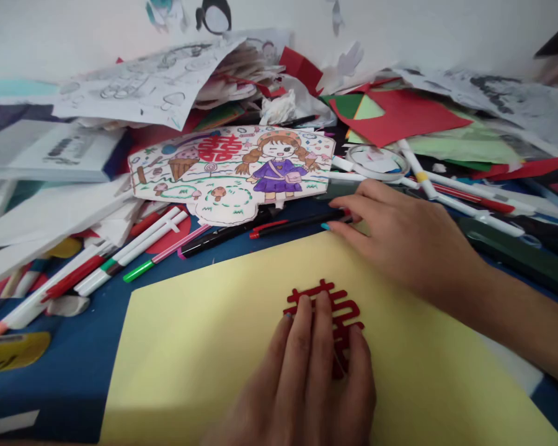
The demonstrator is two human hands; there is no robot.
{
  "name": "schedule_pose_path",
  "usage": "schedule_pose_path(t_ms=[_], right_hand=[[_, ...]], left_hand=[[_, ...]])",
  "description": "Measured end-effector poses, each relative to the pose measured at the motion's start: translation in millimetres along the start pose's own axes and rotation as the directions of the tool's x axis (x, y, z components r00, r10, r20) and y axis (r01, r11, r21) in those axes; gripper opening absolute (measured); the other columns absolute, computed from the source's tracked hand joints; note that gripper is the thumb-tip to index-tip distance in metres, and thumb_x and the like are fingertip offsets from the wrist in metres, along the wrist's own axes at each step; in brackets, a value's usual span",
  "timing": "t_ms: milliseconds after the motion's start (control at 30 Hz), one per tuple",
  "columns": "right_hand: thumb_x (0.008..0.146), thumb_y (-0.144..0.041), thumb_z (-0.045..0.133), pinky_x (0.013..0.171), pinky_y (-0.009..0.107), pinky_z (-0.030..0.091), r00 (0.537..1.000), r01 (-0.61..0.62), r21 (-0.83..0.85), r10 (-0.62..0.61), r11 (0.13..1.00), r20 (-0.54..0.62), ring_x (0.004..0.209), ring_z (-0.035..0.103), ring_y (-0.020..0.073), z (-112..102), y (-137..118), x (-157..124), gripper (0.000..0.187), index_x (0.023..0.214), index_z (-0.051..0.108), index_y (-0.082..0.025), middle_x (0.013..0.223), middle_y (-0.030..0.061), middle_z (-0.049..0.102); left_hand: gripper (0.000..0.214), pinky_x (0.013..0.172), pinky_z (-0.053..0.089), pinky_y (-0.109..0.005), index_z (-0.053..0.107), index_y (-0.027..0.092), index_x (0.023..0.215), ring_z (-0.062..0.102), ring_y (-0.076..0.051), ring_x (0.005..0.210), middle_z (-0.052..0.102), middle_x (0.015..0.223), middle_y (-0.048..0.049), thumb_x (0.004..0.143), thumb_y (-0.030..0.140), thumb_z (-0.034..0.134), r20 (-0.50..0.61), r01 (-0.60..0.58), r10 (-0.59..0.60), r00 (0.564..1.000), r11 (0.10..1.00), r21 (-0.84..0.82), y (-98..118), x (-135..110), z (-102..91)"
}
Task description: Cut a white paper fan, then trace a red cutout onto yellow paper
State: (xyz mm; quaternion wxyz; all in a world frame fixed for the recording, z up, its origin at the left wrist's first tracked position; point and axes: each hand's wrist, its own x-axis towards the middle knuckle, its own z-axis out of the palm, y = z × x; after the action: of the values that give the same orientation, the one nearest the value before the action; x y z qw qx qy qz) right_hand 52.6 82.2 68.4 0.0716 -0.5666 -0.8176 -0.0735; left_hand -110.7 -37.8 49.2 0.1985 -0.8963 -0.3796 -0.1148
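A pale yellow sheet (204,347) lies on the blue table in front of me. On it sits a red paper cut-out (341,308) of a double-happiness character. My left hand (316,378) comes up from the bottom edge and lies flat on the cut-out, fingers stretched out and covering most of it. My right hand (400,238) reaches in from the right to the sheet's far edge. Its thumb and fingers close on the end of a black marker with a red cap (288,225) that lies along that edge.
A coloured drawing of a girl (232,170) lies behind the sheet. Several markers (134,248) are scattered on the left, more pens (465,201) and a tape roll (376,162) on the right. Piles of red and green paper (400,118) and sketches (153,87) fill the back.
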Motion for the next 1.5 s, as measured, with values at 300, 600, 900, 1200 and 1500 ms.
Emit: schedule_pose_path(t_ms=[300, 600, 900, 1200, 1500], right_hand=[[0.085, -0.021, 0.049, 0.057, 0.029, 0.037, 0.932, 0.21, 0.118, -0.162, 0.97, -0.324, 0.067, 0.057, 0.0171, 1.4, 26.8, 20.9, 0.02, 0.089, 0.069, -0.017, 0.078, 0.0046, 0.061], [0.089, -0.019, 0.034, 0.054, 0.027, 0.036, 0.954, 0.273, 0.01, -0.27, 0.962, -0.131, 0.08, 0.061, 0.0202, 16.2, 2.6, 25.3, 0.043, 0.127, 0.056, -0.02, 0.094, 0.0081, 0.065], [0.082, -0.021, 0.044, 0.058, 0.027, 0.041, 0.989, 0.099, 0.317, -0.059, 0.943, -0.134, 0.059, 0.057, 0.0164, -31.9, 1.8, 60.8, 0.045, 0.125, 0.059, -0.019, 0.069, 0.0015, 0.061], [0.081, -0.024, 0.047, 0.083, 0.036, 0.048, 0.966, 0.259, 0.43, -0.223, 0.865, -0.133, 0.097, 0.061, 0.0222, -25.7, 18.8, 70.4, 0.064, 0.143, 0.034, -0.029, 0.118, 0.0, 0.063], [0.082, -0.02, 0.043, 0.087, 0.038, 0.046, 0.966, 0.259, 0.531, -0.204, 0.807, -0.161, 0.11, 0.057, 0.0211, -32.6, 22.7, 65.4, 0.064, 0.143, 0.03, -0.033, 0.124, -0.0006, 0.06]], left_hand=[[0.04, 0.091, 0.051, -0.031, 0.054, 0.01, 0.121, 0.058, -0.026, 0.112, 0.061, 0.119, -0.0127, 0.088, 0.028, 0.039, -0.051, -0.041, 0.042, 0.998, 0.999, 0.024, -2.6, 0.9, 1.4], [0.042, 0.091, 0.052, -0.038, 0.059, 0.008, 0.116, 0.056, -0.031, 0.113, 0.061, 0.118, -0.0185, 0.088, 0.026, 0.033, -0.076, -0.021, 0.018, 0.997, 0.999, -0.036, -0.1, 2.0, 1.7], [0.044, 0.09, 0.051, -0.041, 0.058, 0.005, 0.118, 0.056, -0.035, 0.112, 0.06, 0.118, -0.0212, 0.088, 0.027, 0.034, -0.067, -0.038, 0.033, 0.997, 0.997, -0.072, -1.3, 1.5, 2.0], [0.044, 0.089, 0.052, -0.04, 0.06, 0.006, 0.115, 0.057, -0.034, 0.111, 0.061, 0.116, -0.0215, 0.088, 0.027, 0.033, -0.098, -0.028, 0.022, 0.995, 0.998, -0.056, -1.3, 1.1, 3.3], [0.042, 0.088, 0.053, -0.04, 0.061, 0.006, 0.114, 0.057, -0.033, 0.111, 0.062, 0.115, -0.0211, 0.088, 0.027, 0.035, -0.117, -0.028, 0.02, 0.993, 0.998, -0.064, -0.9, 1.2, 3.6]])
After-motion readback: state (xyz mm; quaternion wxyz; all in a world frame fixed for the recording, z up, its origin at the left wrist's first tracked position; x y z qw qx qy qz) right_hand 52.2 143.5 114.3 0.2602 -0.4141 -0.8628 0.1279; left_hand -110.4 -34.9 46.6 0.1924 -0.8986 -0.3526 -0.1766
